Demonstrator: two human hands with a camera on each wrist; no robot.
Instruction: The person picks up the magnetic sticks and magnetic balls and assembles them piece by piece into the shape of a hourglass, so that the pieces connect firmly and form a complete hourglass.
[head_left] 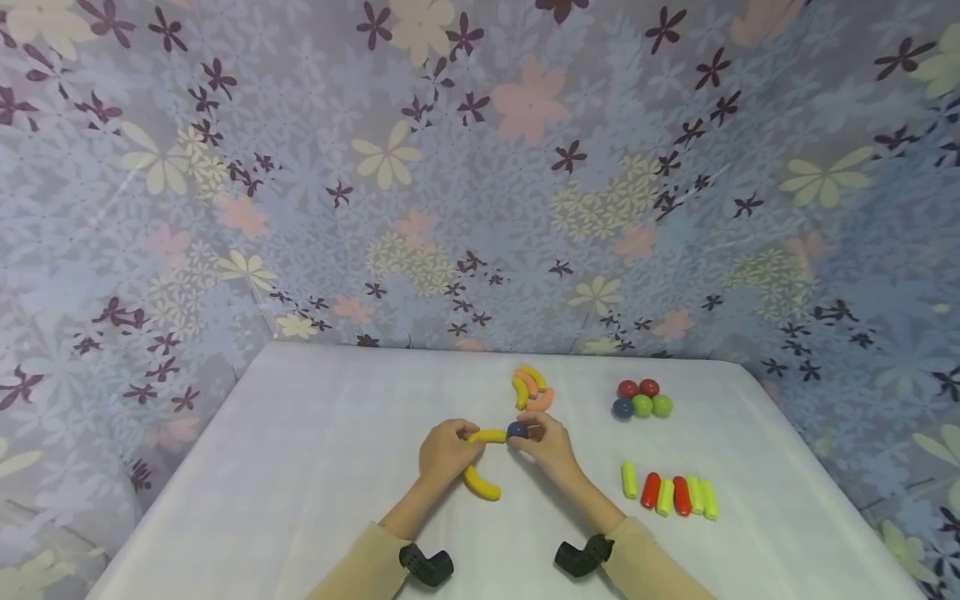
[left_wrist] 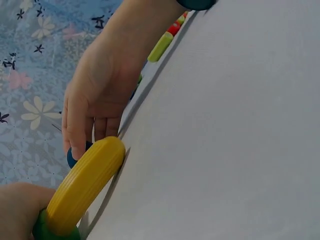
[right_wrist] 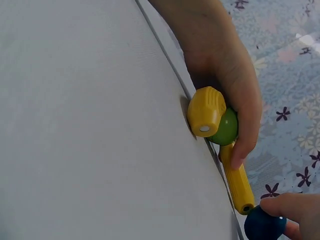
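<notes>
My left hand (head_left: 447, 452) pinches the end of a yellow curved rod (head_left: 491, 436), its fingertip on the rod's side. A green ball (right_wrist: 225, 127) sits at that end, mostly covered by this hand in the head view. From the ball a second yellow curved rod (head_left: 482, 485) bends toward the front of the table. Thumb and fingers of my right hand (head_left: 551, 446) grip a dark blue ball (head_left: 517, 430). In the right wrist view this ball (right_wrist: 264, 224) is right at the first rod's far end.
Yellow and orange curved rods (head_left: 528, 383) lie together beyond my hands. At the back right are red balls (head_left: 628, 389), another blue ball (head_left: 622, 408) and green balls (head_left: 642, 406). Several short straight rods (head_left: 665, 497), red and yellow-green, form a row at right on the white table (head_left: 337, 417).
</notes>
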